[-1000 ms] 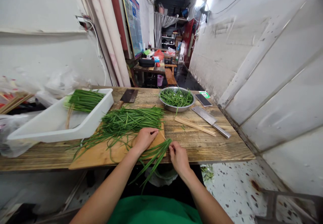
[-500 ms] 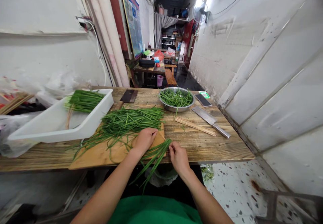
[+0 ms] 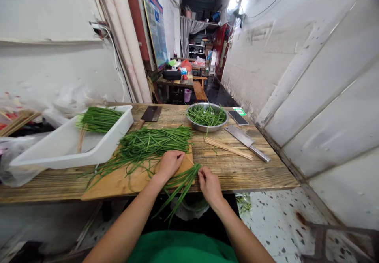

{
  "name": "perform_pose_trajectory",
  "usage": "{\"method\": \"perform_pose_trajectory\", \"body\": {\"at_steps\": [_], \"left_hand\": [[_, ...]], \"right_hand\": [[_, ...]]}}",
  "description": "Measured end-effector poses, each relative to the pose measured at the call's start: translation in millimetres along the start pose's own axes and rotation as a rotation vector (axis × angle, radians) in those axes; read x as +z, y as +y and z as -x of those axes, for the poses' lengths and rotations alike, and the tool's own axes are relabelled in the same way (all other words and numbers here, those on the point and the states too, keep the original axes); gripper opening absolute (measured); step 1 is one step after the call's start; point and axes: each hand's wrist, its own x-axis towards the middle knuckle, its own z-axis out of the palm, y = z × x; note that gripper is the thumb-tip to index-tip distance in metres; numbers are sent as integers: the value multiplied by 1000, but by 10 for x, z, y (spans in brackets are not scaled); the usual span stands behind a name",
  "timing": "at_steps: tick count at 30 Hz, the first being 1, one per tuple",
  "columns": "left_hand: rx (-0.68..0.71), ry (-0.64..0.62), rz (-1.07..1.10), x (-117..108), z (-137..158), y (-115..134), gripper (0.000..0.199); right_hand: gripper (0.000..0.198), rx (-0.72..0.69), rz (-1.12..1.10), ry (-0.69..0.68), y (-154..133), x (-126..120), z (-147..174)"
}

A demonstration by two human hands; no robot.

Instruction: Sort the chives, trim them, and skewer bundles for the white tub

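Note:
My left hand [image 3: 171, 163] is closed, thumb and fingertips pinching a thin bamboo skewer [image 3: 190, 160] just above the board's right edge. The skewer's other end meets the tip of a small bunch of green chives [image 3: 186, 180]. My right hand [image 3: 209, 182] is closed on that bunch at its folded-looking end, and the long leaves hang down to the left past the table edge. Behind my left hand, a large heap of chives [image 3: 154, 141] lies on a wooden cutting board [image 3: 118, 182].
A white tray [image 3: 59, 161] with bundled chives [image 3: 99, 119] stands left. Behind the board lies a dark-bladed cleaver [image 3: 152, 113]. To the right are a metal bowl of cut greens [image 3: 206, 115], loose skewers [image 3: 229, 148], a steel cleaver [image 3: 241, 136] and a phone [image 3: 238, 117].

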Motion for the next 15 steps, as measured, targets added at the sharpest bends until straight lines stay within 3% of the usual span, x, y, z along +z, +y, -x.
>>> {"method": "perform_pose_trajectory", "body": {"at_steps": [15], "left_hand": [[-7, -53, 26, -30, 6, 21, 21]], "right_hand": [[20, 3, 30, -9, -29, -19, -14]]}}
